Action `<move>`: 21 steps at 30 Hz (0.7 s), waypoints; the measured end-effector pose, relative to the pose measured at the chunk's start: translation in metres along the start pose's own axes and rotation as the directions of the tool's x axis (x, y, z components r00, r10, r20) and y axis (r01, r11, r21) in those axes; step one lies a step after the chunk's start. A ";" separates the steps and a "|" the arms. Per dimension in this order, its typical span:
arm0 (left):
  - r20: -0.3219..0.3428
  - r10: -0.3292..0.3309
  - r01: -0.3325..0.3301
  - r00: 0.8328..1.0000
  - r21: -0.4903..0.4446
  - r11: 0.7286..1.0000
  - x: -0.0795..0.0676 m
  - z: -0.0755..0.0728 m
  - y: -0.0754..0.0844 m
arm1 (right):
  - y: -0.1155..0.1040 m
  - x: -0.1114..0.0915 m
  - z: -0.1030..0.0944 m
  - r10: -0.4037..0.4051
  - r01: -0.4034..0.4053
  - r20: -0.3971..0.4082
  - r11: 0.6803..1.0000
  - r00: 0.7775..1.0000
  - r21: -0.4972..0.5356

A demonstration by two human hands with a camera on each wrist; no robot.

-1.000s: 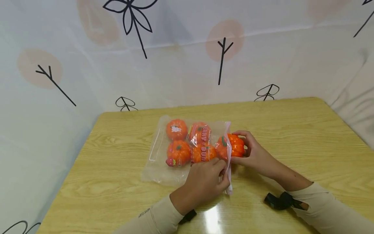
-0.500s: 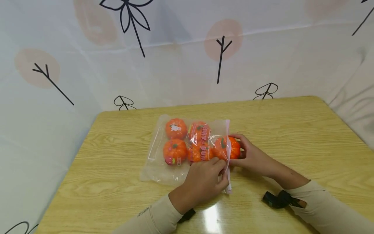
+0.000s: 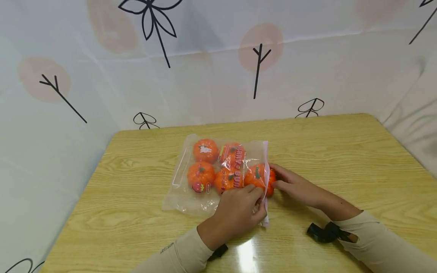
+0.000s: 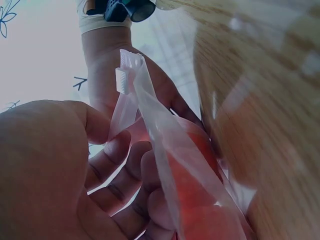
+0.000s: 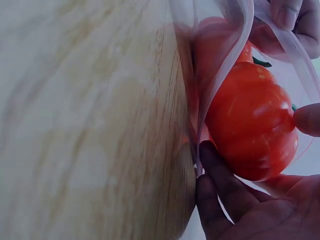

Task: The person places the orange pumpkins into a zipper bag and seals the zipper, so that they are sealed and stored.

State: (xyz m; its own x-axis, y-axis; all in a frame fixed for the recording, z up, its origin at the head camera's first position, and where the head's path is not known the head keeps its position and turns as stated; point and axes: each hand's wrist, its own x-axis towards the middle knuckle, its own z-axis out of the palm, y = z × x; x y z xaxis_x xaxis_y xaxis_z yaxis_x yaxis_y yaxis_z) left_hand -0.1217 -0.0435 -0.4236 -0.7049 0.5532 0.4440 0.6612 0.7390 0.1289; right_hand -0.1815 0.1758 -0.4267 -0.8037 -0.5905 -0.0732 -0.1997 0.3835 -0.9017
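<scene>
A clear zip bag [image 3: 191, 203] with pink print lies on the table, its pink-edged mouth facing right. Inside it are several orange toy pumpkins [image 3: 200, 174] with green stems. My left hand [image 3: 235, 208] pinches the near part of the mouth's rim between thumb and fingers, the white slider [image 4: 121, 81] showing beyond them in the left wrist view. One pumpkin [image 5: 255, 130] sits mostly inside the mouth, its right side sticking out. My right hand [image 3: 302, 191] presses that side, thumb tip on the pumpkin and other fingers stretched along it by the lower rim.
The wooden table [image 3: 136, 167] reaches back to a white cloth backdrop [image 3: 211, 83] with plant drawings. Black wrist devices [image 3: 322, 232] hang under both forearms, close over the tabletop.
The pumpkin at the mouth has slid left, deeper into the bag, and slightly nearer. The right fingers have loosened from around it. Pumpkins inside shifted left; the left hand keeps its pinch.
</scene>
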 end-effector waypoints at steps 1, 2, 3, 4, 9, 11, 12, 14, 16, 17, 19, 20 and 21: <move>0.001 0.000 0.000 1.000 0.000 1.000 0.000 0.000 0.000 | 0.000 0.000 0.000 0.005 -0.005 0.004 1.000 1.000 0.002; 0.002 -0.001 0.001 1.000 0.001 1.000 0.000 0.000 0.000 | 0.001 0.001 0.001 0.007 -0.008 0.009 1.000 1.000 0.009; 0.004 -0.003 0.003 1.000 0.002 1.000 0.000 0.000 0.000 | 0.001 0.002 0.001 0.009 -0.009 0.014 1.000 1.000 0.014; 0.005 -0.003 0.003 1.000 0.006 1.000 0.000 0.000 -0.001 | 0.002 0.003 0.001 0.010 -0.010 0.018 1.000 1.000 0.024; 0.017 0.000 0.000 1.000 0.021 1.000 0.000 -0.001 -0.001 | 0.004 0.005 0.003 0.013 -0.015 0.026 0.997 1.000 0.070; 0.022 0.003 -0.004 1.000 0.027 1.000 -0.001 -0.001 -0.001 | 0.004 0.005 0.004 0.008 -0.010 0.020 0.997 1.000 0.078; 0.022 0.006 -0.007 1.000 0.029 1.000 -0.001 -0.001 0.000 | 0.004 0.004 0.004 0.010 -0.011 0.016 0.996 1.000 0.085; 0.023 0.010 -0.010 1.000 0.029 1.000 -0.001 -0.001 -0.001 | 0.004 0.004 0.004 0.002 -0.003 0.007 0.996 1.000 0.091; 0.022 0.012 -0.013 1.000 0.027 1.000 -0.001 0.000 -0.001 | 0.005 0.005 0.005 -0.003 0.003 0.000 0.995 1.000 0.098; 0.022 0.013 -0.013 1.000 0.025 1.000 -0.001 0.000 -0.001 | 0.006 0.005 0.005 -0.012 0.012 -0.001 0.994 1.000 0.105; 0.024 0.014 -0.015 1.000 0.023 1.000 -0.002 0.000 -0.001 | 0.007 0.006 0.005 -0.026 0.026 -0.007 0.993 1.000 0.113; 0.025 0.014 -0.014 1.000 0.024 1.000 -0.002 0.000 -0.002 | 0.007 0.006 0.005 -0.031 0.032 -0.009 0.992 0.999 0.119; 0.027 0.014 -0.015 1.000 0.025 1.000 -0.002 0.000 -0.002 | 0.008 0.006 0.005 -0.038 0.039 -0.010 0.992 0.999 0.124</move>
State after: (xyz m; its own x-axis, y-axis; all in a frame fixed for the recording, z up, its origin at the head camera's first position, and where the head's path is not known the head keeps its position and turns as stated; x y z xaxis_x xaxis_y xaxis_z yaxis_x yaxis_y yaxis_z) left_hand -0.1217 -0.0456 -0.4247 -0.7024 0.5738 0.4213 0.6648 0.7403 0.1001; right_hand -0.1846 0.1715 -0.4363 -0.8011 -0.5975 -0.0342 -0.1603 0.2692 -0.9497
